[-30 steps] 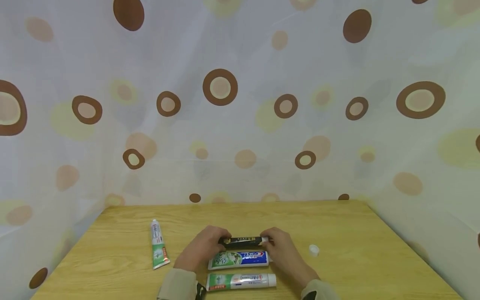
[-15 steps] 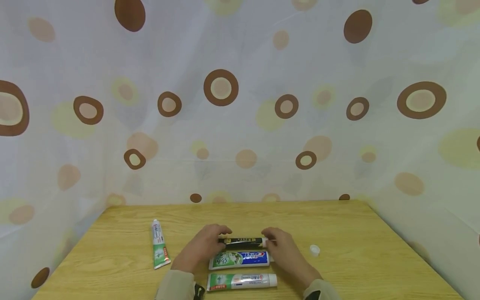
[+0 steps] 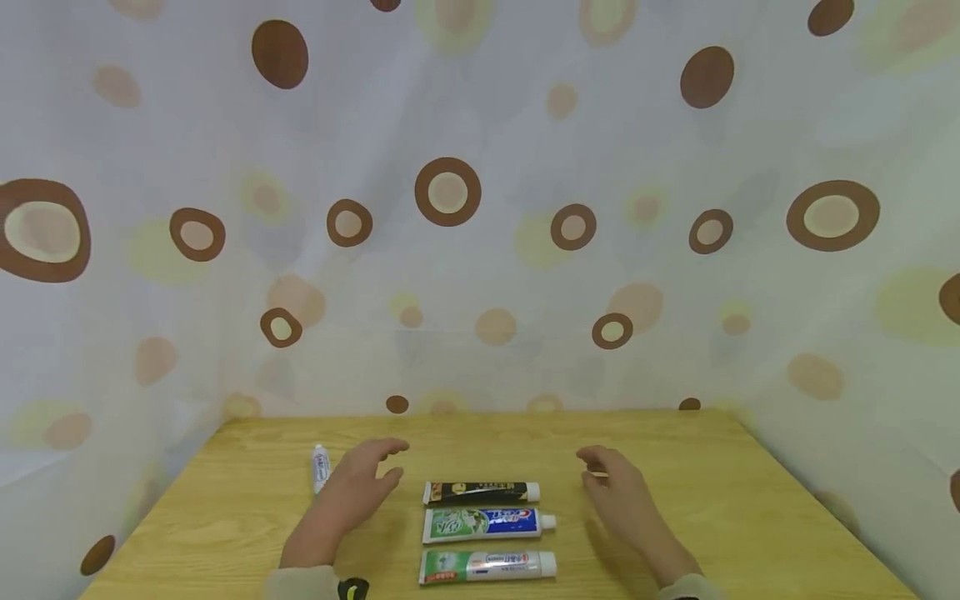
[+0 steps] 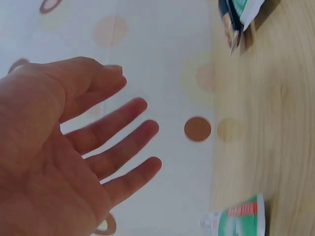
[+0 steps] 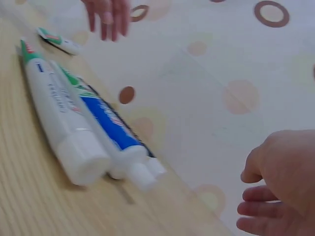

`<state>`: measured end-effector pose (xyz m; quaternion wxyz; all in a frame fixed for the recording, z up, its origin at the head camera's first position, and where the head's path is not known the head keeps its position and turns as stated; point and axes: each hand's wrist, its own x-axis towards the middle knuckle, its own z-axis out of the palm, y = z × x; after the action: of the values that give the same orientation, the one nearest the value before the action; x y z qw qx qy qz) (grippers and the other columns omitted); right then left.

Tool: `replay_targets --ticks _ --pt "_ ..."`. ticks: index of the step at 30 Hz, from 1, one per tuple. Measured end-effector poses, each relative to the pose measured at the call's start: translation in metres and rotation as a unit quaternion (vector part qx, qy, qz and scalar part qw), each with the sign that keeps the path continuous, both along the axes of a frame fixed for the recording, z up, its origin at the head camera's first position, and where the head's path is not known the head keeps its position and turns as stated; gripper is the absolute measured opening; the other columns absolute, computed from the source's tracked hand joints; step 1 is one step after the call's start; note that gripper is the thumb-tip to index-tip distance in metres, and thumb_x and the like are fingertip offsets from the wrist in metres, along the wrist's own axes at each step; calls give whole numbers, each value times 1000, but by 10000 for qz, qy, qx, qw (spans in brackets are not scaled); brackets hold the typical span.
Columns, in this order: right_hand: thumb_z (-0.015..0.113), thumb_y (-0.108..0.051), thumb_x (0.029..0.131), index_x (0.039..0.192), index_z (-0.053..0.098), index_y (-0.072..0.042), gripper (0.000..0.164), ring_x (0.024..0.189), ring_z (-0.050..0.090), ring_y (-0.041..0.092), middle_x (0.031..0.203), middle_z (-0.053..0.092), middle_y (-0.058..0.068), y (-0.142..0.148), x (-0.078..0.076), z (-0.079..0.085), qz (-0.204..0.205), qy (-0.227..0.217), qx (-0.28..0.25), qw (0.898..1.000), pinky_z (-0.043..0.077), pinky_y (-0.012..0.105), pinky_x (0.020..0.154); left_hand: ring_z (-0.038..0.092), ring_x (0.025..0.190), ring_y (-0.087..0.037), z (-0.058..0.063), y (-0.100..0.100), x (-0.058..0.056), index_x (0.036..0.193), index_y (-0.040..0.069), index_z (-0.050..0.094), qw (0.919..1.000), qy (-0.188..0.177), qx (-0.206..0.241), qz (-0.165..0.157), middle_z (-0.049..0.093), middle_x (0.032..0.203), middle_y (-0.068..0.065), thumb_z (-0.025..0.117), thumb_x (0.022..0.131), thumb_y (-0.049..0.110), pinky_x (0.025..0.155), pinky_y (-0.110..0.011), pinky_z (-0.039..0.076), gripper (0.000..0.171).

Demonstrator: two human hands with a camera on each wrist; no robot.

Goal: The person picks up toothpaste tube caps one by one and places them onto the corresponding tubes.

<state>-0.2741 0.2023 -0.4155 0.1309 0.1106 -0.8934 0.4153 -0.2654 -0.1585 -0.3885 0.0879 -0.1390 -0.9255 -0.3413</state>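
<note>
Three toothpaste tubes lie side by side on the table: a black one (image 3: 482, 492) farthest away, a green-and-blue one (image 3: 487, 524) in the middle and a green-and-white one (image 3: 487, 566) nearest. Their narrow nozzle or cap ends point right. To their left is my left hand (image 3: 348, 496), raised with fingers apart and holding nothing. It partly covers a fourth, smaller-looking toothpaste tube (image 3: 321, 467) in the head view; that tube's green end (image 4: 238, 219) shows in the left wrist view. My right hand (image 3: 622, 500), fingers loosely bent, hovers to the right of the row.
The wooden table (image 3: 750, 517) reaches back to a hanging sheet (image 3: 495, 250) patterned with brown circles. The sheet also walls in the left and right sides.
Both hands have let go of the black toothpaste tube and moved apart, left and right. The loose white cap on the right is hidden now. The head view has tipped slightly up.
</note>
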Motion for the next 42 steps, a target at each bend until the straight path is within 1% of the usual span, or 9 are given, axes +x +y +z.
replay_targets --ticks 6,10,14,20,22,26,32,37,42 --pt "58 -5 95 129 53 6 36 120 52 46 130 52 33 30 5 3 -224 -402 654 9968 48 60 95 52 124 -43 -3 -28 7 135 5 57 9966 -149 -46 804 56 137 -22 63 94 9 98 -58 47 41" --pt "61 -7 93 130 50 10 42 115 51 48 130 45 41 39 4 4 -174 -661 934 9933 48 61 91 48 122 -53 -6 -39 8 138 2 53 9895 -306 -312 1377 48 137 -33 62 94 15 94 -65 45 46" --pt "65 -9 91 131 49 10 47 102 55 44 129 42 45 42 5 4 -59 -884 1158 9893 53 59 82 45 117 -59 -11 -47 9 137 -2 50 9820 -629 -503 1709 44 136 -38 66 93 22 90 -67 43 52" --pt "68 -11 88 130 51 9 49 95 58 36 120 49 39 43 6 0 100 -1258 1280 9837 55 53 77 47 107 -55 -23 -52 7 138 -4 47 9756 -1276 -449 1727 40 131 -42 71 90 28 83 -64 48 63" --pt "69 -8 87 128 52 9 47 91 58 32 115 53 34 43 5 -2 167 -1320 1262 9830 55 49 76 49 103 -52 -26 -52 7 138 -4 47 9758 -1352 -448 1657 40 129 -42 74 88 28 80 -62 50 65" --pt "69 0 83 124 56 6 44 91 58 31 112 56 29 43 4 -6 228 -1344 1357 9813 54 51 78 50 99 -49 -29 -50 7 136 -2 49 9763 -1363 -577 1577 42 126 -42 76 84 23 80 -61 50 64" --pt "64 9 76 116 62 1 41 94 60 30 109 60 23 43 5 -8 156 -1306 1485 9801 53 54 84 49 96 -48 -30 -48 7 133 -2 54 9741 -1424 -790 1567 49 116 -41 70 82 9 80 -62 49 55" --pt "61 12 73 108 66 -2 38 102 62 36 110 64 21 43 5 -6 79 -1222 1754 9769 51 56 90 50 94 -47 -27 -47 9 126 -2 58 9734 -1507 -816 1520 51 114 -40 67 82 9 79 -61 48 46" --pt "60 12 74 106 67 -1 35 103 61 36 114 63 24 43 2 -6 50 -1303 1714 9765 52 55 89 52 84 -40 -22 -45 15 102 4 65 9721 -1513 -988 1495 54 102 -32 66 83 13 70 -52 50 21"
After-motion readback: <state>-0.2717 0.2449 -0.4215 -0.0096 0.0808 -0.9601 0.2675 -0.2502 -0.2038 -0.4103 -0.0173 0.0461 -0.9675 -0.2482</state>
